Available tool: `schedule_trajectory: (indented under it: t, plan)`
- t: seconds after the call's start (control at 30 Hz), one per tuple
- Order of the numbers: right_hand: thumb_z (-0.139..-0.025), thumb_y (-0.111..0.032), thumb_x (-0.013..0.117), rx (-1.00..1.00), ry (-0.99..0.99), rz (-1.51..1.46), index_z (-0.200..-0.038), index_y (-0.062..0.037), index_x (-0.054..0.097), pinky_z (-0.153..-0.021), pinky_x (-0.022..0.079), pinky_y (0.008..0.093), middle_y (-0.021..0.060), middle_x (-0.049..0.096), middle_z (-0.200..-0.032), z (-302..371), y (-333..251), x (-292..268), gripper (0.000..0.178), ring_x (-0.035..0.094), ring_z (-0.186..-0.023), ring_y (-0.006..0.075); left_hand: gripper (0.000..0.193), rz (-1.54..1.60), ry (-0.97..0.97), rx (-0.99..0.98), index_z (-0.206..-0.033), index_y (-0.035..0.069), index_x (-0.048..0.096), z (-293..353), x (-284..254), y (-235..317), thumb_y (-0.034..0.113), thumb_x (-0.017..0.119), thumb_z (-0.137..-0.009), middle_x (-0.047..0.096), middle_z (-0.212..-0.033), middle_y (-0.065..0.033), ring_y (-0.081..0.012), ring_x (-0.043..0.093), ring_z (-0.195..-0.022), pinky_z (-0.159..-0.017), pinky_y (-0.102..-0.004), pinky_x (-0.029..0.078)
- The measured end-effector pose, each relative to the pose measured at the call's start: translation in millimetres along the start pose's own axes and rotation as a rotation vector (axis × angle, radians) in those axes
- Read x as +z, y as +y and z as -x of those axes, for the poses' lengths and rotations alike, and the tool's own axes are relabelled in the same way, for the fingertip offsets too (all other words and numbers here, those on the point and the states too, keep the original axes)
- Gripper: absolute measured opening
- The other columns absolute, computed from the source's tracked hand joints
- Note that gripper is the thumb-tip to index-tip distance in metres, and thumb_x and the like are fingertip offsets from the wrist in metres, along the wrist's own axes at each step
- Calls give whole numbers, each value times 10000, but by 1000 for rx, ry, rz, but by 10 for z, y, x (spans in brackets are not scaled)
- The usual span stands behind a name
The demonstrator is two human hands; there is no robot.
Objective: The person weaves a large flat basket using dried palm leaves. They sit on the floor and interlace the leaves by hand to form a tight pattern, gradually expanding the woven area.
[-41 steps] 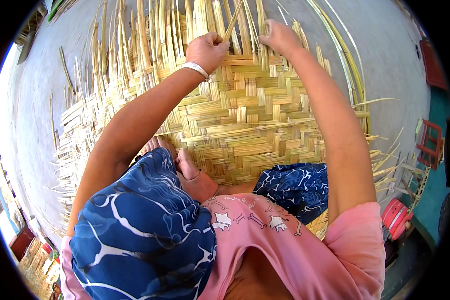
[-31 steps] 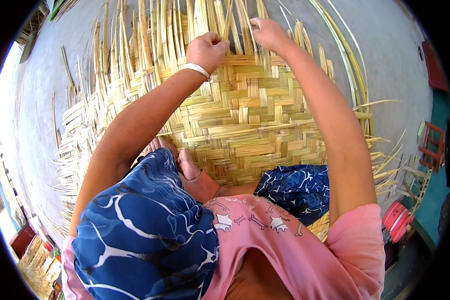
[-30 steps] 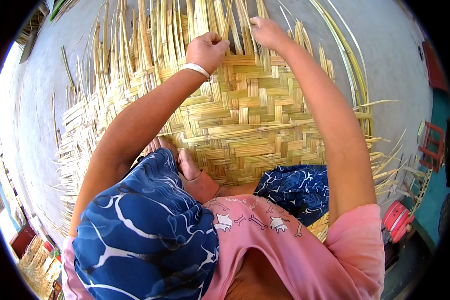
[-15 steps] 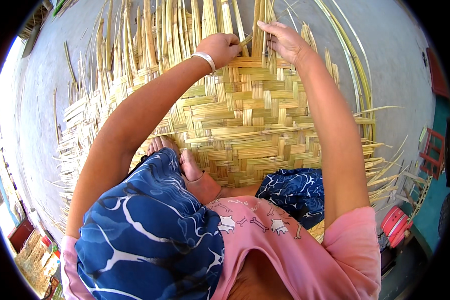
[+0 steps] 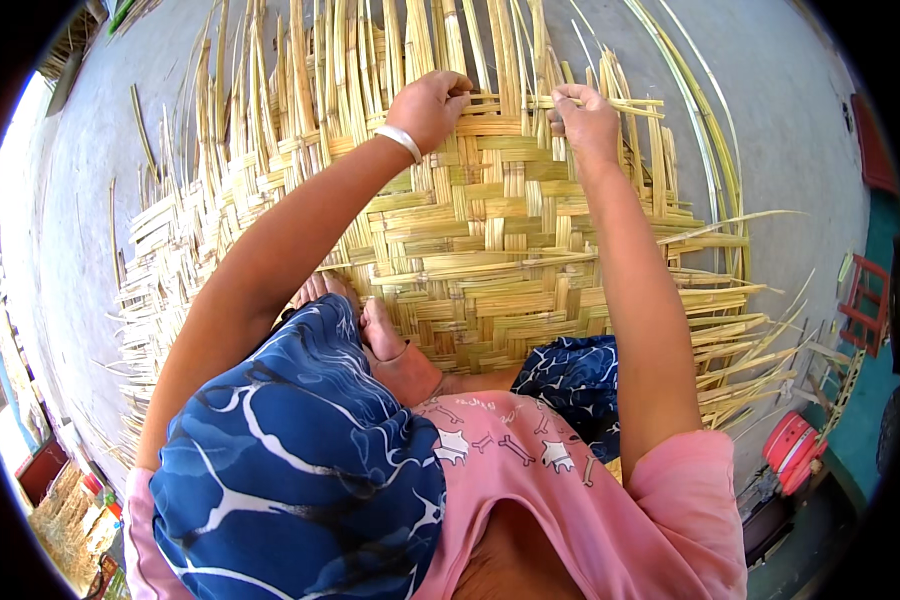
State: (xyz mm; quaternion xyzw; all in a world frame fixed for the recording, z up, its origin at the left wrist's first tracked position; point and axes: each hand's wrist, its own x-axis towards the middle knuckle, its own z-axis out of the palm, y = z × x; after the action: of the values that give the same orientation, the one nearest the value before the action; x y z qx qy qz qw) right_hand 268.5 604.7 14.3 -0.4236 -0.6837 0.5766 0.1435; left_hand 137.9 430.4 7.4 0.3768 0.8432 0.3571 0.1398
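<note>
A half-woven mat (image 5: 490, 250) of flat yellow-green reed strips spreads out before me. My left hand (image 5: 428, 110), with a silver bangle at its wrist, is closed at the mat's far woven edge, its fingers round the end of a crosswise reed strip. That reed strip (image 5: 635, 106) runs across the upright strips to my right hand (image 5: 585, 125), which pinches it between thumb and fingers. Its free end sticks out to the right past the hand. Between my hands, upright strips (image 5: 507, 60) stand away from the weave. My fingertips are partly hidden.
My bare foot (image 5: 380, 330) rests on the mat's near part. Loose long strips (image 5: 715, 130) curve over the grey floor (image 5: 800, 150) at the right. Farther right are a reddish wooden stool (image 5: 865, 305) and a pink-red round container (image 5: 790, 450). Ragged strip ends fringe both sides.
A crosswise strip now spans between my hands over the upright ones. My right hand has come lower and slightly right, from the upright strips to this strip. The left hand has shifted slightly left.
</note>
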Motion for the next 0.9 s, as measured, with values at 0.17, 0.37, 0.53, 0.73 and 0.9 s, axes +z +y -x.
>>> schedule_trajectory:
  t: [0.17, 0.37, 0.53, 0.73, 0.9]
  plan:
    - [-792, -197, 647, -106, 71, 347, -909, -85, 663, -674, 497, 326, 93, 675, -767, -23, -11, 46, 163, 636, -685, 198, 161, -242, 91, 129, -938, 79, 667, 200, 54, -59, 202, 595, -865, 616, -934, -87, -251, 627, -746, -686, -350, 522]
    - [-793, -240, 622, -242, 134, 582, -851, -135, 652, -687, 483, 385, 102, 672, -789, 103, 3, 64, 124, 630, -739, 298, 288, -510, -109, 301, -1105, 71, 601, 328, -40, -51, 267, 493, -924, 568, -1049, -85, -254, 579, -950, -770, -365, 498]
    - [-795, -238, 615, -229, 164, 548, -838, -134, 644, -687, 481, 394, 108, 667, -791, 144, 98, 88, 117, 624, -738, 312, 200, -670, -214, 458, -1013, 15, 578, 316, -65, -29, 129, 505, -866, 543, -973, -102, -243, 577, -897, -752, -361, 510]
    - [-874, -115, 574, 5, 3, -167, -1022, -53, 632, -606, 466, 230, 24, 625, -790, 142, 133, -206, 171, 597, -724, 94, 217, -685, -313, 571, -945, 62, 615, -22, -111, 157, 242, 498, -919, 579, -940, -73, -220, 592, -838, -706, -345, 525]
    - [-884, -104, 556, 78, -9, -524, -1044, -66, 604, -599, 464, 232, 27, 607, -905, 208, 67, -508, 172, 595, -755, 107, 311, -257, -230, 448, -1153, 62, 575, -147, 373, 655, 209, 566, -878, 576, -1090, -101, -282, 626, -876, -746, -366, 522]
